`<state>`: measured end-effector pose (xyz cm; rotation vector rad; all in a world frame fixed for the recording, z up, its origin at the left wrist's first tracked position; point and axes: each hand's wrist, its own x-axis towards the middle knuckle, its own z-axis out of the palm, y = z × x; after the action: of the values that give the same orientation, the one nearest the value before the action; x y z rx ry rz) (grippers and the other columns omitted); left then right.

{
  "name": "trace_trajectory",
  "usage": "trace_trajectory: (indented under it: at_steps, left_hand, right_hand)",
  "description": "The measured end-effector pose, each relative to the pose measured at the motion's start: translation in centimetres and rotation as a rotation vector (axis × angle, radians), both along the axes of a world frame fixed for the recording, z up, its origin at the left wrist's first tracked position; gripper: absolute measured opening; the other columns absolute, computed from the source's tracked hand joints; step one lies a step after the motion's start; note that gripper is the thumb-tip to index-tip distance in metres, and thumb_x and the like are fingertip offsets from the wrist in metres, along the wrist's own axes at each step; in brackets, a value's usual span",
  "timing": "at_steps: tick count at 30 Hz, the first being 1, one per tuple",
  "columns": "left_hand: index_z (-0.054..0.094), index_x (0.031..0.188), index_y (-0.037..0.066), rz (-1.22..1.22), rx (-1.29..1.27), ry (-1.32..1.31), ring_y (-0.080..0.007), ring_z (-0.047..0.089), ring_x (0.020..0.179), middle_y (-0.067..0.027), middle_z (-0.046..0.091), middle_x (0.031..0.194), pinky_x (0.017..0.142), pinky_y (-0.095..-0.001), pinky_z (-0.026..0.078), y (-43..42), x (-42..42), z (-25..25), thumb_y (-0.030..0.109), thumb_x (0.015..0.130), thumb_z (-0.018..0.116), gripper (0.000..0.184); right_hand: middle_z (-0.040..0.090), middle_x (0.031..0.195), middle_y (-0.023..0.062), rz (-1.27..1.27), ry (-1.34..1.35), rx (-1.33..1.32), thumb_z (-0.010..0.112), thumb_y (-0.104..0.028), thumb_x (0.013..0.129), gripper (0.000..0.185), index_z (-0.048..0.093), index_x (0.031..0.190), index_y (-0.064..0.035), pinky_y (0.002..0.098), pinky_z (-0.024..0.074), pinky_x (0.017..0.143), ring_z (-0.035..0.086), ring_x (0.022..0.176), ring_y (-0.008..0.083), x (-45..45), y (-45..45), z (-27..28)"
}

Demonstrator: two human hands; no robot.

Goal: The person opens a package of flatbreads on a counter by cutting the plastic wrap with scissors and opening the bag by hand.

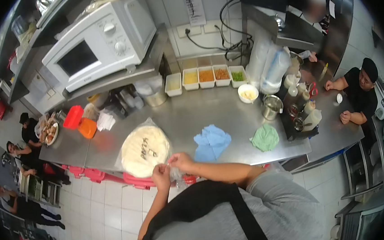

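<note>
A stack of round, pale flatbreads [144,146] lies in a clear plastic bag at the front edge of the steel counter, with dark lettering on top. At the near side of the stack, my left hand [161,175] pinches the gathered plastic of the bag. Close beside it, my right hand [181,163] is closed on the same plastic, fingertips almost touching the left ones. The loose end of the plastic bag [177,175] hangs below my hands, over the counter's edge. Exactly how the fingers grip the plastic is too small to make out.
On the steel counter [178,114] lie a blue cloth [212,142] and a green cloth [264,137]. White tubs of toppings [206,76] line the back, near a metal pot [272,107]. A microwave [100,41] sits above. A co-worker [361,91] is at the right; others stand left.
</note>
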<state>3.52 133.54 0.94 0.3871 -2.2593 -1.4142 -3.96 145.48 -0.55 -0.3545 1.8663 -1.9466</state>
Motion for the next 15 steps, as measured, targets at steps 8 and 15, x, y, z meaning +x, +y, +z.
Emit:
trace_trajectory:
  at_steps: [8, 15]
  left_hand:
    - [0.058, 0.082, -0.003, 0.076, 0.002, 0.015, -0.0115, 0.056, 0.059, -0.0071, 0.060, 0.068, 0.056, -0.0260, 0.046, 0.3, -0.1, -0.9, 0.004, 0.076, 0.065, 0.011]
    - [0.054, 0.082, -0.002, 0.022, -0.143, -0.065, -0.0179, 0.053, 0.060, -0.0096, 0.056, 0.068, 0.058, -0.0320, 0.044, -0.1, 0.2, -1.3, 0.007, 0.081, 0.057, 0.010]
  right_hand:
    - [0.066, 0.084, 0.0074, 0.036, 0.048, 0.047, 0.065, 0.000, 0.073, 0.016, 0.066, 0.089, 0.0007, 0.0259, 0.0494, 0.071, 0.061, 0.075, 0.0126, 0.2, 0.1, 0.7]
    - [0.067, 0.084, 0.0086, 0.030, -0.024, -0.006, 0.066, 0.001, 0.073, 0.014, 0.067, 0.087, 0.0014, 0.0266, 0.0494, 0.073, 0.061, 0.076, 0.0134, 0.1, -0.6, -0.2]
